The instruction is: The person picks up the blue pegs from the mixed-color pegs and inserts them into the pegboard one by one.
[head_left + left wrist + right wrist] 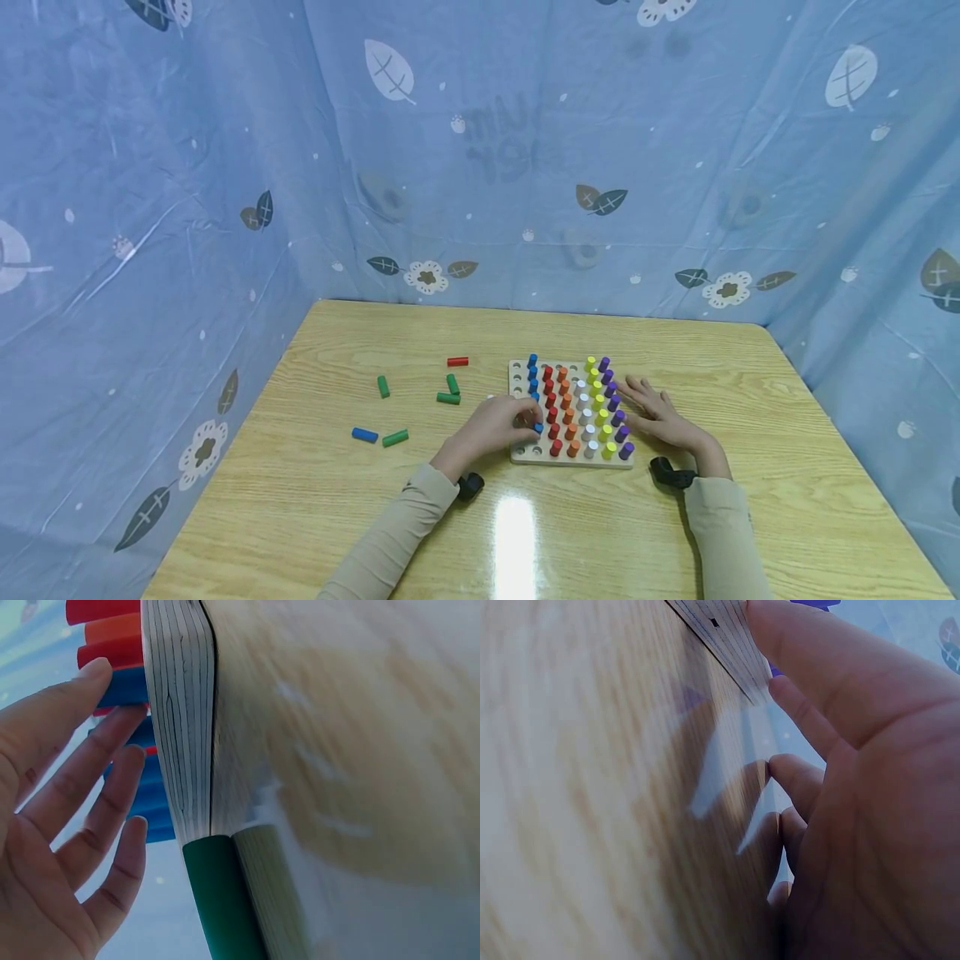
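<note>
A wooden pegboard (573, 463) holds columns of red, orange, white, yellow and purple pegs, with a blue column toward its left. My left hand (480, 429) is over the left side of the board and pinches a blue peg (538, 427) between thumb and forefinger. In the left wrist view that blue peg (124, 687) stands upright against the board's top, while the other fingers spread loosely. My right hand (666, 422) rests beside the board's right edge, fingers extended near the purple pegs (618, 418). The right wrist view shows its fingertips at the board and tabletop.
Left of the board lie a red peg (457, 362), a blue peg (364, 435) and several green pegs, one of them (395, 437) near the blue one. Patterned blue curtains (480, 225) surround the wooden table (600, 533).
</note>
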A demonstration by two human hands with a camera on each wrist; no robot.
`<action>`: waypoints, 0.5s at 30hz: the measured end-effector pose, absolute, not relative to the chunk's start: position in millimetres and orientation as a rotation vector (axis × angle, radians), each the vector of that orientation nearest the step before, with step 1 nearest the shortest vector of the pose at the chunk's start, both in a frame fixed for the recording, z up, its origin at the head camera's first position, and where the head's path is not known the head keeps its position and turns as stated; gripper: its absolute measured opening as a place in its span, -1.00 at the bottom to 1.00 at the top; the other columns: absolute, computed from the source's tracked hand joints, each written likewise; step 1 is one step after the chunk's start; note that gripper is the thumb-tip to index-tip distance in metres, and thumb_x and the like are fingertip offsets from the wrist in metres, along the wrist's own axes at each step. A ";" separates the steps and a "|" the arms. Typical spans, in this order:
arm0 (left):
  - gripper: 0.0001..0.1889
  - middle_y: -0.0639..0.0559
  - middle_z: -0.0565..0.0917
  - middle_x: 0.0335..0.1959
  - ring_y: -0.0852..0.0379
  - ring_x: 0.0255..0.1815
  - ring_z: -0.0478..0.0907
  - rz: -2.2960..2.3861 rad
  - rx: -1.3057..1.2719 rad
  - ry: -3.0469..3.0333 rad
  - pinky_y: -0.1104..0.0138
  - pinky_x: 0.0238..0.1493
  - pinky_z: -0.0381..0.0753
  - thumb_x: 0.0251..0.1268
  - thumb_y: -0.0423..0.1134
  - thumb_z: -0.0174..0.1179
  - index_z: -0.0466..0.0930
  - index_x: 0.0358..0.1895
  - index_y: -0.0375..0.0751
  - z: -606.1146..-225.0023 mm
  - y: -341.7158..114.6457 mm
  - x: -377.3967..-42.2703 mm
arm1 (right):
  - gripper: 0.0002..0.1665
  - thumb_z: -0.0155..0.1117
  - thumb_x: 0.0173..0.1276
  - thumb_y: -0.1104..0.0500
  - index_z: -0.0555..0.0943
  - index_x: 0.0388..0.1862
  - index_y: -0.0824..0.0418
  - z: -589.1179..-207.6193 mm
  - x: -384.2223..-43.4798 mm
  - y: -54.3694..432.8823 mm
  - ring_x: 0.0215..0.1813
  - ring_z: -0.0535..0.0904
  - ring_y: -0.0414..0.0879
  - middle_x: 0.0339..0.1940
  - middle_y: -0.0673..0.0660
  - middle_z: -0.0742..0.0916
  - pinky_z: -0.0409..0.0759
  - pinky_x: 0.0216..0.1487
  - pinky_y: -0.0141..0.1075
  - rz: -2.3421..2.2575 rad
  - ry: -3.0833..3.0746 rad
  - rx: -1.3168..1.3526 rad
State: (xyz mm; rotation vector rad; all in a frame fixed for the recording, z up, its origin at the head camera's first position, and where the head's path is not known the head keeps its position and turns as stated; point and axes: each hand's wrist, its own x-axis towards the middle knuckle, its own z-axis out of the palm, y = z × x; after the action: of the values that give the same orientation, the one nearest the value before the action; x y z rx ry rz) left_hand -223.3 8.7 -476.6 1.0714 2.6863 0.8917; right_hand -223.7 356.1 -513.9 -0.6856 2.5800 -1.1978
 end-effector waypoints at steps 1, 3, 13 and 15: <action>-0.84 0.32 0.63 -0.39 0.45 -0.36 0.50 0.900 1.066 2.684 0.48 -0.25 0.46 0.12 -0.07 0.30 0.57 -0.24 0.11 -476.7 7.9 -223.1 | -0.30 -0.01 0.45 0.18 0.02 0.47 0.26 -513.9 -223.9 355.9 0.43 -0.46 0.37 0.47 0.42 -0.11 -0.60 0.21 0.31 -1.198 2.579 -0.682; -0.83 0.32 0.64 -0.38 0.44 -0.35 0.52 0.912 1.059 2.688 0.46 -0.24 0.47 0.12 -0.07 0.30 0.57 -0.23 0.11 -477.4 6.3 -223.2 | -0.31 -0.01 0.45 0.18 0.02 0.47 0.25 -513.7 -224.2 355.4 0.43 -0.46 0.37 0.47 0.42 -0.11 -0.60 0.21 0.31 -1.197 2.577 -0.679; -0.86 0.33 0.62 -0.36 0.41 -0.30 0.53 0.929 1.022 2.700 0.46 -0.22 0.49 0.17 -0.10 0.27 0.60 -0.21 0.09 -477.6 -5.7 -224.6 | -0.30 0.01 0.43 0.19 0.04 0.46 0.27 -513.1 -224.4 356.8 0.42 -0.45 0.41 0.45 0.46 -0.10 -0.58 0.21 0.33 -1.192 2.577 -0.708; -0.86 0.31 0.62 -0.35 0.40 -0.29 0.53 0.931 1.019 2.700 0.47 -0.22 0.49 0.18 -0.11 0.26 0.61 -0.21 0.06 -476.1 -10.0 -224.6 | -0.30 0.02 0.42 0.18 0.05 0.46 0.27 -513.0 -224.1 356.5 0.42 -0.45 0.40 0.45 0.46 -0.09 -0.58 0.21 0.33 -1.198 2.577 -0.709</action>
State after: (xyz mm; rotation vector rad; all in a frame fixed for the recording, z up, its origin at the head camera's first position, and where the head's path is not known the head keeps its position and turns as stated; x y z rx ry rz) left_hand -224.6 -10.0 -476.1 1.0189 2.7005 0.9313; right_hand -224.1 356.5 -513.0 -0.7092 2.5773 -1.1978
